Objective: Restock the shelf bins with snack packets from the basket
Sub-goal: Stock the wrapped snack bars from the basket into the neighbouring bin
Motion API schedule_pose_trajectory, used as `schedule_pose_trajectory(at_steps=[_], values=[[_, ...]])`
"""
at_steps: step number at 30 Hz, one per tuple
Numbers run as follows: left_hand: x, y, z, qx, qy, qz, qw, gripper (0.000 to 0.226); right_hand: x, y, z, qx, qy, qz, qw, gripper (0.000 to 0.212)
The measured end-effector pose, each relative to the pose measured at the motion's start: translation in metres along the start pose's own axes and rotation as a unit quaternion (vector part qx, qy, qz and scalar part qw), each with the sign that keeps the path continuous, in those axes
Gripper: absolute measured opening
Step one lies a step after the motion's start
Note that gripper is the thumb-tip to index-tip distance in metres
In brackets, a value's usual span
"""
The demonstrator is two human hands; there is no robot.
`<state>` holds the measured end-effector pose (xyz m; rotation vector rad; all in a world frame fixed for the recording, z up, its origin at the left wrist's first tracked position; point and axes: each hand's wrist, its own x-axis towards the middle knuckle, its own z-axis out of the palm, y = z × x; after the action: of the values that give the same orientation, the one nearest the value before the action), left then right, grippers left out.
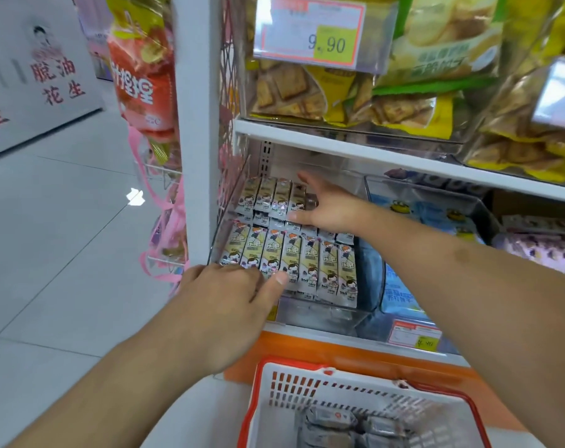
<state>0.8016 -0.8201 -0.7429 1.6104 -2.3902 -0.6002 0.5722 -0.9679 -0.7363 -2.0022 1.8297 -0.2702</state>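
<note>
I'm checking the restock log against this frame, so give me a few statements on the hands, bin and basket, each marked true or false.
1. The right hand reaches into the clear bin, at the back row of snack packets. True.
2. The left hand holds a packet above the basket. False: it rests at the bin's front row of packets.
3. The basket is empty. False: wrapped packets lie in it.
4. The basket sits below the bin. True.
5. The price tag above reads 4.50. False: the price tag shows 9.90.
</note>
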Motion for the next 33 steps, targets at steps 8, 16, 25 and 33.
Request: schedule_pose_trajectory(at_steps=[8,16,25,33], values=[[-0.017,0.021,0.001,-0.116,0.041,0.089,0.988,0.039,-0.111,-0.008,0.005,0.092,0.126,-0.131,0.979,0.040],[-0.025,0.036,0.079,0.024,-0.166,0.044,0.985,0.055,-0.249,0.054,0.094,0.194,-0.020,-0.037,0.980,0.007],[-0.063,-0.006,0.231,0.012,-0.249,-0.209,0.946,0.115,-0.325,0.186,0.276,0.016,-0.366,0.209,0.907,0.019],[-0.067,-0.006,0.261,0.019,-0.230,-0.246,0.941,0.133,-0.351,0.217,0.320,-0.088,-0.419,0.152,0.891,0.070]])
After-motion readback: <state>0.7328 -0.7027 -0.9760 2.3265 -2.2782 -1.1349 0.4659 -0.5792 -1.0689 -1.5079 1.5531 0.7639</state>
